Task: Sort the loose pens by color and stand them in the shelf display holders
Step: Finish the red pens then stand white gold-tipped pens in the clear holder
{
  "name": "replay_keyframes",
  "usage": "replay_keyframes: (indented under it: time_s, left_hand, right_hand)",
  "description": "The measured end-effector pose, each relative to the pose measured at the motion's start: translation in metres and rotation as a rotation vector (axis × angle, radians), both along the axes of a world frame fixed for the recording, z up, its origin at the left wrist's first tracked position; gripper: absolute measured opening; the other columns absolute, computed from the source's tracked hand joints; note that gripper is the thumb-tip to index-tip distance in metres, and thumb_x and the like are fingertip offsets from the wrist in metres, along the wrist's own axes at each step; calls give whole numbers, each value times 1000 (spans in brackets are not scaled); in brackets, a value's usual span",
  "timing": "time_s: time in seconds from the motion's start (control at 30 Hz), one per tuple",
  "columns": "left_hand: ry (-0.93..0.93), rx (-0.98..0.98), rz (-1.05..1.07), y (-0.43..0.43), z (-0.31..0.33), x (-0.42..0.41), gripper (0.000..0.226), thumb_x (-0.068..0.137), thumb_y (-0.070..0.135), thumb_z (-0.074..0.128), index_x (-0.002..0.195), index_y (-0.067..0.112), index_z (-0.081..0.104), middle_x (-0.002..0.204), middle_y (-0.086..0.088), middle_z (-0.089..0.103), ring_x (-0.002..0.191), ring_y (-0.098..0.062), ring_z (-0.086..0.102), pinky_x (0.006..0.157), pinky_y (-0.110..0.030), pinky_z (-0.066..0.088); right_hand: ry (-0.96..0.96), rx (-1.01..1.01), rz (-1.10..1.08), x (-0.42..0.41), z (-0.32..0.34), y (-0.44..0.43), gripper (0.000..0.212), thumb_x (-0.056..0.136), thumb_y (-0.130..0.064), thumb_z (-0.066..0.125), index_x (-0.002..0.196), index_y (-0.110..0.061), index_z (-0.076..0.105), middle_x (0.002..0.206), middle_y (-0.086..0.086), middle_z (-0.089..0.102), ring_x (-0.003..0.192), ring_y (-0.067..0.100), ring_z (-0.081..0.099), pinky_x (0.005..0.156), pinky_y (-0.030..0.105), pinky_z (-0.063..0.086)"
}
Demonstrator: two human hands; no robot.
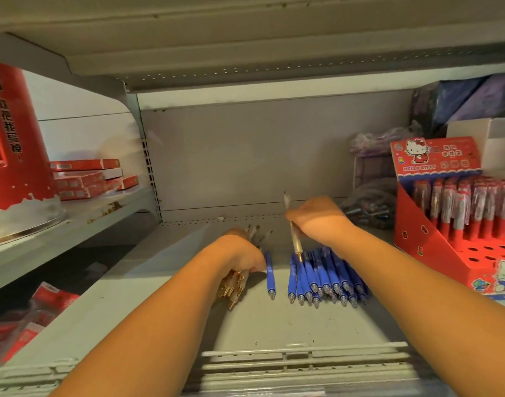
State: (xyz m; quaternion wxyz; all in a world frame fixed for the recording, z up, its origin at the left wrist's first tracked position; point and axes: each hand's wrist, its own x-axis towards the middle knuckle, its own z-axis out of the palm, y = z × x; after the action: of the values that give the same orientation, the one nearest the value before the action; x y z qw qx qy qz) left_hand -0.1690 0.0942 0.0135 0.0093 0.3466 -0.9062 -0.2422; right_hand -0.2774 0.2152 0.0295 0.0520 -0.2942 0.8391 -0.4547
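My left hand [241,255] grips a bundle of clear pens with gold clips [234,290], their tips sticking out past my fingers at the far side. In my right hand [317,217] is a single clear pen [295,242], held nearly upright above the shelf. Several blue pens [327,277] lie side by side on the grey shelf [274,325] below my right hand. One blue pen [269,275] lies apart, between the pile and my left hand. A red Hello Kitty display holder [434,253] with red pens standing in its holes sits at the right.
A large red display stand [13,133] and stacked red boxes [88,177] occupy the neighbouring left shelf. Bags of pens [368,207] lie at the back right. A white wire rail [303,353] runs along the shelf's front edge. Red packets [39,313] lie lower left.
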Motion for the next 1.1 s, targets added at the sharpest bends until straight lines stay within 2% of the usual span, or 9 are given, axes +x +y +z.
replay_keyframes:
  time_s: [0.07,0.13,0.27,0.43,0.6,0.7,0.83,1.0,1.1]
  left_hand:
    - [149,53,-1,-4,3,7,19,74,14,68,74,11,49,65,-5,47,51,-18,47,44,-20,38]
    - [311,157,-5,-4,7,12,19,71,14,68,79,9,52,64,-5,50,46,-17,46,40,-18,35]
    - [533,373,-96,14,21,19,18,63,17,67,75,8,57,56,-3,55,53,-19,47,50,-27,38]
    - [862,587,-373,57,39,21,36,74,5,71,101,23,59,76,-6,67,56,-14,64,49,-26,51]
    - [1025,951,-604,122,50,14,30,70,0,65,97,12,58,64,2,63,54,-11,61,47,-24,49]
    - [1025,1049,-732,171,49,6,30,78,-12,54,99,11,57,64,2,65,53,-13,61,48,-25,50]
    - [967,1122,-781,242,43,-9,46,64,-4,57,109,4,57,79,-14,59,61,-23,58,51,-31,52]
    - [987,1066,-797,328,33,-32,43,59,-1,57,99,14,61,68,3,67,60,-11,64,51,-24,51]
    - [993,1042,-744,373,23,-50,39,72,-9,59,101,17,63,77,-1,69,68,-16,64,54,-26,53]
  right_hand:
    - [-221,-271,50,6,0,12,17,91,-14,61,79,-2,63,77,17,69,62,23,70,67,36,60]
    - [-360,-514,119,13,0,26,13,92,-8,63,94,5,63,93,25,71,74,27,75,63,31,61]
    - [-385,-765,130,28,2,51,14,95,-7,60,101,6,63,83,18,73,81,27,75,63,26,58]
    - [-356,-1005,96,44,11,97,12,95,-5,59,103,4,62,80,13,73,84,28,74,67,31,59]
    - [-261,-1040,33,57,13,156,11,94,-7,61,102,-1,65,87,12,72,83,27,74,68,32,59]
    - [-207,-1020,3,62,9,200,10,93,-6,62,101,-1,65,86,13,73,80,28,74,64,30,59]
    - [-167,-1018,-53,60,4,270,30,92,-5,62,121,-2,54,87,14,71,76,29,73,63,32,59]
    - [-159,-1025,-88,36,1,366,42,92,-4,62,133,-8,49,95,20,70,78,30,74,64,33,60]
    - [-145,-992,-78,15,-3,415,46,93,-3,61,137,-11,47,94,19,72,81,33,74,65,33,59]
